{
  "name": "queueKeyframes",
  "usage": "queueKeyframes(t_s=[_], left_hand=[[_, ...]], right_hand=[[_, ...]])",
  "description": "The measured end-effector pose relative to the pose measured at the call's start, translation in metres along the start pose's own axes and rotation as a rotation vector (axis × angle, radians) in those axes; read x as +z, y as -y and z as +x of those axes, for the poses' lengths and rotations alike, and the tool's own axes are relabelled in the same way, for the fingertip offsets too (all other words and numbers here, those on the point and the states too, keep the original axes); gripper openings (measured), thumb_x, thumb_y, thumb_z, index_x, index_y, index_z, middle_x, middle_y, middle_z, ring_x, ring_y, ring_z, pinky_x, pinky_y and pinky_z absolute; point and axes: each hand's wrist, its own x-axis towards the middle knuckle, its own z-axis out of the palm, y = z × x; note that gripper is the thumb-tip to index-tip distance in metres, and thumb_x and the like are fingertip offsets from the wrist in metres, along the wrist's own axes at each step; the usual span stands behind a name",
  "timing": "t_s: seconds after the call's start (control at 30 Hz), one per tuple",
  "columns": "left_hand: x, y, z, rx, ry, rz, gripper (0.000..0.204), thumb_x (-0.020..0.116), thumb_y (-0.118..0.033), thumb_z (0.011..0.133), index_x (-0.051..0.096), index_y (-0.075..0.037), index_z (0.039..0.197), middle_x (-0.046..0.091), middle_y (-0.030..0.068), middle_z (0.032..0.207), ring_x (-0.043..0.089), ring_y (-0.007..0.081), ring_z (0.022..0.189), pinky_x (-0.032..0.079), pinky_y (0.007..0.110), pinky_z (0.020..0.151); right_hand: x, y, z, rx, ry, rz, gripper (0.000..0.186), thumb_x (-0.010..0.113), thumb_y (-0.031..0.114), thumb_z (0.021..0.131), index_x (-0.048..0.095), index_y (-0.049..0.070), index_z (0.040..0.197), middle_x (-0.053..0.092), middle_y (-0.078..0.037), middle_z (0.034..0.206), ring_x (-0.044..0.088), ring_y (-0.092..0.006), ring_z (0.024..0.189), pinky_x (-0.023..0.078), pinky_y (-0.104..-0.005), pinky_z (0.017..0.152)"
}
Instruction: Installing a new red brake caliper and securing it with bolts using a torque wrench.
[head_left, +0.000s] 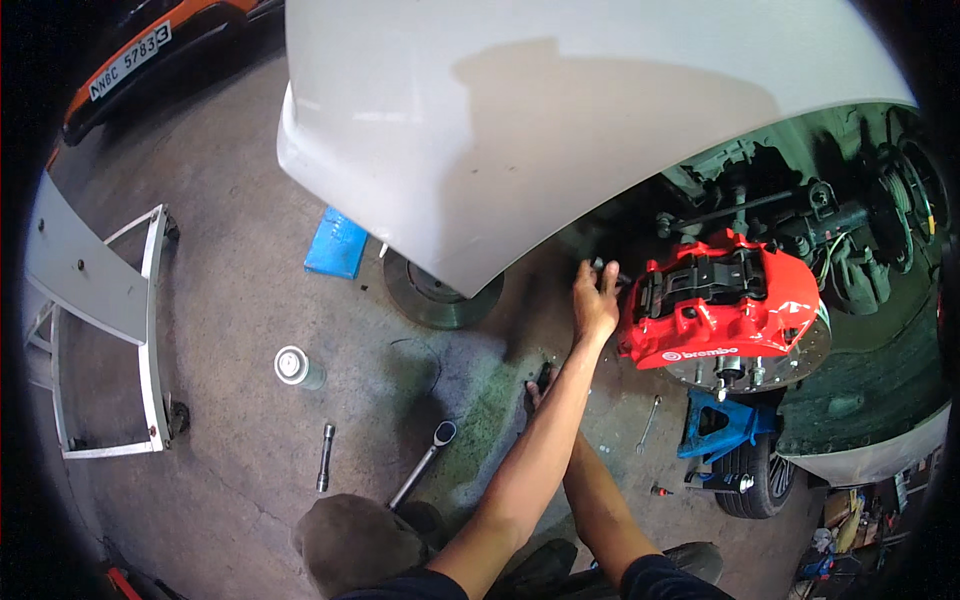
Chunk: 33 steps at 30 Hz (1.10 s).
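My left hand (598, 295) is raised just left of a red brake caliper (770, 315), its fingers curled at a small dark part (612, 275) that I cannot make out. My right hand (535, 392) is lower, partly behind my left forearm, near another dark object (545, 373); its grip is unclear. The caliper sits over a drilled brake disc (795, 360) in the open wheel arch. Below them lie a combination wrench (649, 425) and a blue jack stand (707, 430). A ratchet wrench (422, 460) and an extension bar (325, 457) lie on the floor to the left.
The white fender (390, 100) overhangs a loose disc (430, 310) and a blue packet (335, 243). At left stand a white wheeled frame (150, 380) and a spray can (298, 365). A tyre (760, 490) lies at lower right; another car's bumper (120, 95) is top left.
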Motion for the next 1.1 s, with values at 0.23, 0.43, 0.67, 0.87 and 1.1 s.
queueKeyframes(t_s=[0.23, 0.43, 0.67, 0.87, 1.1], left_hand=[[-0.005, 0.002, 0.003, 0.095, 0.078, 0.193, 0.034, 0.062, -0.031, 0.096, 0.054, 0.002, 0.101, 0.063, 0.0072, 0.084, 0.059, 0.0121, 0.08, 0.048, 0.029, 0.065], [-0.016, 0.0, 0.007, 0.005, 0.233, 0.21, 0.037, 0.064, -0.036, 0.093, 0.062, 0.001, 0.093, 0.066, 0.0112, 0.082, 0.06, 0.0179, 0.076, 0.048, 0.034, 0.07], [-0.017, -0.01, 0.008, 0.104, 0.369, 0.48, 0.036, 0.056, -0.035, 0.098, 0.058, 0.0, 0.106, 0.065, 0.0185, 0.092, 0.062, 0.0337, 0.091, 0.047, 0.043, 0.081], [-0.001, 0.003, 0.008, 0.185, 0.259, 0.526, 0.047, 0.04, -0.046, 0.1, 0.052, -0.001, 0.107, 0.061, 0.0236, 0.099, 0.059, 0.0422, 0.095, 0.045, 0.047, 0.082], [0.007, 0.026, 0.0, 0.065, 0.181, 0.384, 0.049, 0.038, -0.04, 0.099, 0.052, 0.0, 0.124, 0.061, 0.0215, 0.117, 0.057, 0.0363, 0.111, 0.041, 0.039, 0.098]], right_hand=[[0.009, 0.006, 0.012, -0.104, -0.007, 0.17, 0.049, 0.063, 0.023, 0.09, 0.049, 0.002, 0.131, 0.06, -0.021, 0.12, 0.057, -0.0336, 0.111, 0.045, -0.0412, 0.096], [-0.009, 0.011, -0.053, -0.518, 0.294, 0.626, 0.048, 0.062, 0.021, 0.091, 0.048, 0.002, 0.132, 0.057, -0.021, 0.123, 0.054, -0.0313, 0.112, 0.043, -0.0399, 0.098], [-0.181, 0.065, -0.211, -0.791, 0.84, -0.488, 0.032, 0.062, 0.017, 0.091, 0.058, 0.002, 0.119, 0.061, -0.021, 0.12, 0.055, -0.038, 0.116, 0.045, -0.044, 0.099], [-0.347, 0.163, -0.271, -1.098, 0.115, -0.338, 0.033, 0.066, 0.019, 0.089, 0.06, 0.0, 0.116, 0.067, -0.017, 0.101, 0.067, -0.033, 0.089, 0.053, -0.0418, 0.08], [-0.39, 0.237, -0.186, -0.95, -0.192, -0.011, 0.031, 0.067, 0.014, 0.088, 0.062, -0.002, 0.114, 0.069, -0.017, 0.1, 0.069, -0.0247, 0.091, 0.053, -0.0355, 0.079]])
